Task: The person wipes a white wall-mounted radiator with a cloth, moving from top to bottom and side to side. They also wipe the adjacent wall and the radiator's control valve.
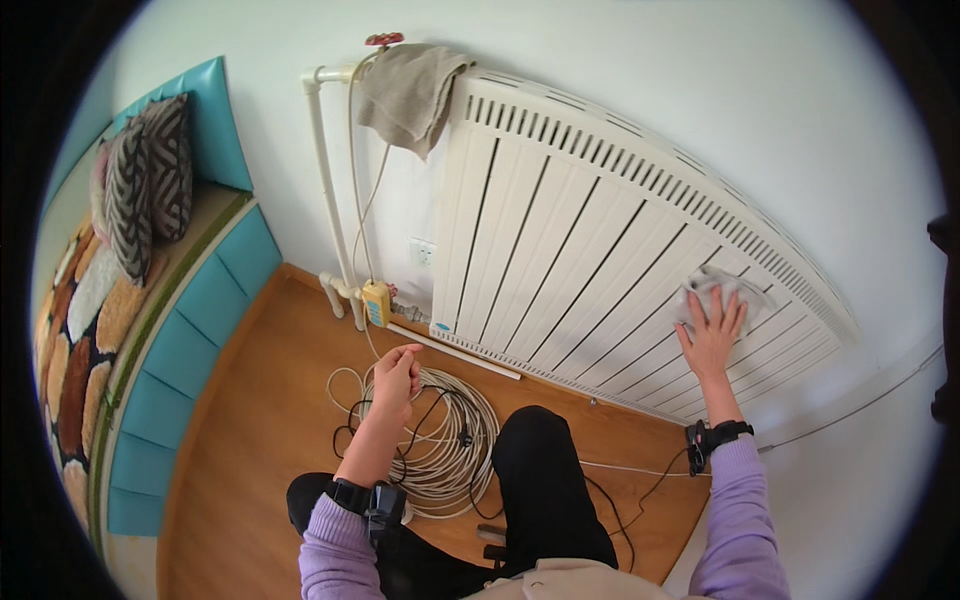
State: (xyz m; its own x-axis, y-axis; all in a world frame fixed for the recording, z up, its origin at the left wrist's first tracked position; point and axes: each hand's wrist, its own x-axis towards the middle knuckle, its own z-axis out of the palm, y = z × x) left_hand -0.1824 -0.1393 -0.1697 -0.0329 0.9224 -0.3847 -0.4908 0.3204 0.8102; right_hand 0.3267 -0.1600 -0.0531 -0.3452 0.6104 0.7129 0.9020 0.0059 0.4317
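Note:
My right hand (711, 334) lies spread on a light grey cloth (739, 289), pressing it flat against the front of a white panel radiator (517, 217). The cloth is bunched above my fingertips, towards the radiator's right end. My left hand (396, 379) hangs above a coil of white cable (457, 480), its fingers curled in with nothing visible between them. A second cloth, grey-brown (412, 94), drapes over the radiator's top left corner, partly covering the valve and pipe there.
A yellow box (376, 303) on a cord hangs by white pipes (328, 172). Black cable (439, 390) tangles with the coil on the wooden floor (247, 442). A wall socket (422, 253) sits left of the radiator. Along the left runs a turquoise padded bench (180, 360) with patterned cushions (169, 165).

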